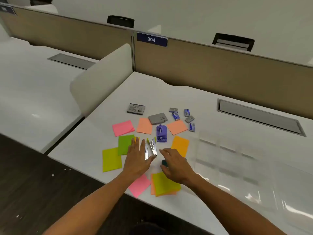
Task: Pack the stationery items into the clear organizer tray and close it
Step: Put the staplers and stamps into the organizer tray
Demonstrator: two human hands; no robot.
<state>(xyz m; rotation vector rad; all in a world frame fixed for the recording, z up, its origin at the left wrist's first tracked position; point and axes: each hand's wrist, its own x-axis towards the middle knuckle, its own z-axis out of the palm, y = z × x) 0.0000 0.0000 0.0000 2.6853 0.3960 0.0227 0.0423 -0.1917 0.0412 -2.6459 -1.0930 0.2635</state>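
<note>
On the white desk (169, 92) the stationery lies spread in a loose ring in front of the person. The left hand (137, 158) lies flat with straight fingers, its fingertips over the near edge of a green sticky pad (124, 144) and just beside two small metal staplers (150, 148) that stand between the hands. The right hand (174, 164) hovers with loosely curled fingers above a dark teal object (165, 163), mostly hidden beneath it; whether the fingers touch it cannot be told, and it grips nothing visible.

Around them lie a yellow-green pad (111, 160) at near left, a pink pad (123, 128) farther left, two salmon pads (144, 126), an orange pad (180, 145) to the right, and nearer the desk edge a pink pad (139, 185) beside a yellow-green pad stacked on an orange one (165, 184). A purple hole punch (161, 133) stands between the salmon pads. Farther off are a grey flat box (157, 118), a dark printed box (136, 109) and several small staple boxes (185, 118) in blue and grey.

The clear organizer tray (237, 167) rests on the desk at the right, well apart from both hands, its dividers faintly visible.
</note>
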